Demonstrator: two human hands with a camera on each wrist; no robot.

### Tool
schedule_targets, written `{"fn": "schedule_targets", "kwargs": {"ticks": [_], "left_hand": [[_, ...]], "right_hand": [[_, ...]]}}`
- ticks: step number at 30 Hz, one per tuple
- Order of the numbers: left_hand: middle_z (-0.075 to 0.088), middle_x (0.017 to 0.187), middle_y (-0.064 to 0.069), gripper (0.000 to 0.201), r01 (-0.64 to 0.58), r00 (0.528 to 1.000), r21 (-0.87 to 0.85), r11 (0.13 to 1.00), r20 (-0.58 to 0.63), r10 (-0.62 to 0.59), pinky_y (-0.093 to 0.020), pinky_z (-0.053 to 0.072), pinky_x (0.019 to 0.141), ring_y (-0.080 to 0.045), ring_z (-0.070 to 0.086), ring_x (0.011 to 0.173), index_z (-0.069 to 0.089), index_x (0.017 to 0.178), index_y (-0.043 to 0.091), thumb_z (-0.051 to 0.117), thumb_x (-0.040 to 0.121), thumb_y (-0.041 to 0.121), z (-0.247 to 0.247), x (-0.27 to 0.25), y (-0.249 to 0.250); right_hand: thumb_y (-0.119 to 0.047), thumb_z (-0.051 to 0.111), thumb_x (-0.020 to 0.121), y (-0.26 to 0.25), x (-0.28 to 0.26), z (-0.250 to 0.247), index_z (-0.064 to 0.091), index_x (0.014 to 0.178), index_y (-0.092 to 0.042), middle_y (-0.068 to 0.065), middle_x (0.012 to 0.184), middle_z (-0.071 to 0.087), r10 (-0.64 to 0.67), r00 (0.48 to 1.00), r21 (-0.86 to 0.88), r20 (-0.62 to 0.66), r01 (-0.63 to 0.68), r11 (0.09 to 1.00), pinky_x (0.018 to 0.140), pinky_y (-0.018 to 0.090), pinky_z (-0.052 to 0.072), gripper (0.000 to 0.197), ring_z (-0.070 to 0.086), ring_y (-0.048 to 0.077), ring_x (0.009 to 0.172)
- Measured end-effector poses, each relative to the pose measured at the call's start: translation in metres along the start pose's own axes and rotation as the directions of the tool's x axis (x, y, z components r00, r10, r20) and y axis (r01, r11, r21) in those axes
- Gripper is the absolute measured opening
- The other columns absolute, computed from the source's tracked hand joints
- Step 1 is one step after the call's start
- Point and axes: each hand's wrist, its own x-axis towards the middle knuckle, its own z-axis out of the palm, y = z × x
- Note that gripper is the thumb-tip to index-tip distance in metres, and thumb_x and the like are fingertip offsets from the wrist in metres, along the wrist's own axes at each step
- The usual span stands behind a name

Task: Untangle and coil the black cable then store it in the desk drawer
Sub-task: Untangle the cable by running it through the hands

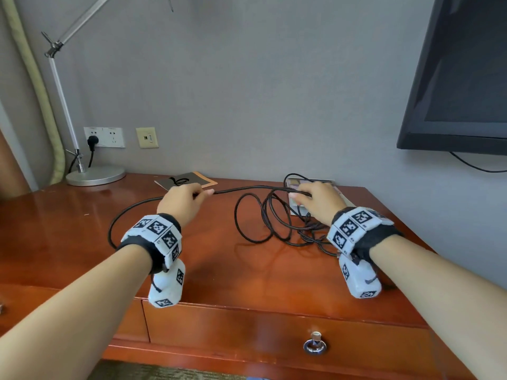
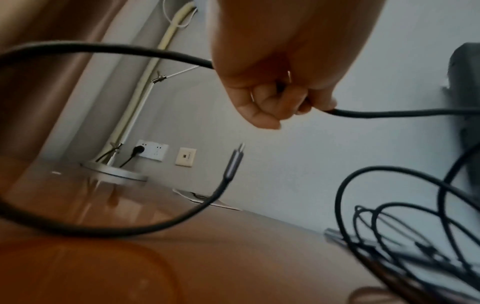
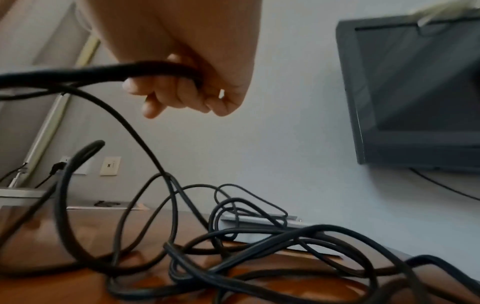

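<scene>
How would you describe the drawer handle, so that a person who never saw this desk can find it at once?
Start at the red-brown wooden desk and look down at its front, below the tangled black cable. There is a closed drawer under the desk edge. On the drawer front hangs the handle, a small shiny metal ring pull, the only metal piece on that wood panel.

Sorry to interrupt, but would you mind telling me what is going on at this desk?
A person is sorting out a long black cable on a wooden desk. The left hand grips one stretch of it, and the right hand grips several strands further along, lifted off the desk. Most of the cable lies in tangled loops under the right hand. The drawer is shut.
</scene>
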Motion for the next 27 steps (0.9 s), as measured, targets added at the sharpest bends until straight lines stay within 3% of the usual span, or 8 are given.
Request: {"fn": "schedule_targets", "kwargs": {"ticks": [3,7,12,15,17,21,25,27], "left_hand": [[0.050,0.062,-0.001,0.035,-0.013,1.000,-0.071,0.997,-0.011,0.013,-0.029,0.035,0.063,-0.027,0.052,0.070,0.055,0.077,0.012,0.049,0.093,0.041,0.008,0.002,0.014],[0.064,0.082,-0.006,0.037,-0.037,0.998,-0.162,0.986,0.036,0.044,-0.032,0.046,0.072,-0.029,0.062,0.077,0.060,0.104,0.010,0.050,0.092,0.044,0.020,0.002,0.033],[0.059,0.118,-0.011,0.041,-0.032,0.999,-0.186,0.982,0.028,0.038,-0.031,0.040,0.091,-0.026,0.055,0.110,0.050,0.129,0.010,0.051,0.094,0.031,0.024,0.001,0.040],[0.059,0.116,-0.012,0.042,-0.099,0.991,-0.178,0.979,0.067,0.112,-0.028,0.037,0.089,-0.027,0.053,0.112,0.051,0.129,0.008,0.054,0.093,0.028,0.025,-0.003,0.043],[0.058,0.120,-0.014,0.044,-0.130,0.986,-0.187,0.974,0.075,0.146,-0.029,0.037,0.092,-0.028,0.051,0.115,0.051,0.129,0.006,0.056,0.092,0.030,0.026,-0.006,0.048],[0.055,0.119,-0.011,0.047,-0.136,0.988,-0.228,0.964,0.041,0.149,-0.027,0.036,0.092,-0.024,0.051,0.113,0.047,0.130,0.007,0.058,0.091,0.031,0.030,-0.005,0.049],[0.049,0.108,0.000,0.048,-0.182,0.978,-0.293,0.939,0.048,0.204,-0.021,0.035,0.094,-0.009,0.045,0.102,0.042,0.135,0.014,0.058,0.091,0.025,0.031,-0.008,0.050],[0.050,0.102,-0.001,0.041,-0.205,0.972,-0.326,0.923,0.044,0.231,-0.020,0.034,0.088,-0.010,0.045,0.097,0.048,0.130,0.021,0.057,0.091,0.029,0.030,-0.010,0.050]], "right_hand": [[-0.037,0.048,0.095,-0.002,0.005,0.006,0.062,0.073,-0.013,-0.003,0.054,0.052,0.038,0.997,0.042,-0.061,-0.036,0.999,0.060,0.030,0.035,0.035,0.049,0.011,0.054],[-0.039,0.046,0.095,-0.012,0.010,0.011,0.062,0.074,-0.010,-0.005,0.052,0.045,0.014,0.995,0.056,-0.095,-0.009,0.998,0.060,0.030,0.038,0.040,0.044,0.014,0.053],[-0.043,0.041,0.096,-0.012,0.006,0.008,0.063,0.069,-0.012,-0.007,0.047,0.041,-0.061,0.994,0.039,-0.087,0.064,0.997,0.059,0.027,0.033,0.047,0.042,0.008,0.048],[-0.043,0.042,0.096,-0.010,0.004,0.008,0.064,0.069,-0.013,-0.007,0.047,0.042,-0.104,0.990,0.009,-0.091,0.105,0.994,0.059,0.026,0.032,0.046,0.043,0.005,0.049],[-0.045,0.042,0.096,-0.011,0.004,0.010,0.064,0.070,-0.012,-0.005,0.049,0.046,-0.124,0.988,-0.006,-0.088,0.124,0.992,0.060,0.027,0.034,0.047,0.045,0.011,0.051],[-0.049,0.040,0.094,-0.014,0.004,0.014,0.062,0.071,-0.014,0.003,0.062,0.062,-0.196,0.979,-0.084,-0.052,0.191,0.978,0.066,0.033,0.046,0.047,0.057,0.023,0.071],[-0.049,0.040,0.094,-0.017,-0.001,0.015,0.045,0.059,-0.026,-0.005,0.056,0.048,-0.225,0.974,-0.152,0.031,0.227,0.962,0.062,0.030,0.037,0.043,0.053,0.023,0.073],[-0.051,0.040,0.094,-0.015,0.001,0.016,0.049,0.063,-0.027,0.000,0.065,0.059,-0.203,0.979,-0.180,0.008,0.201,0.963,0.063,0.030,0.037,0.040,0.056,0.026,0.078]]}}
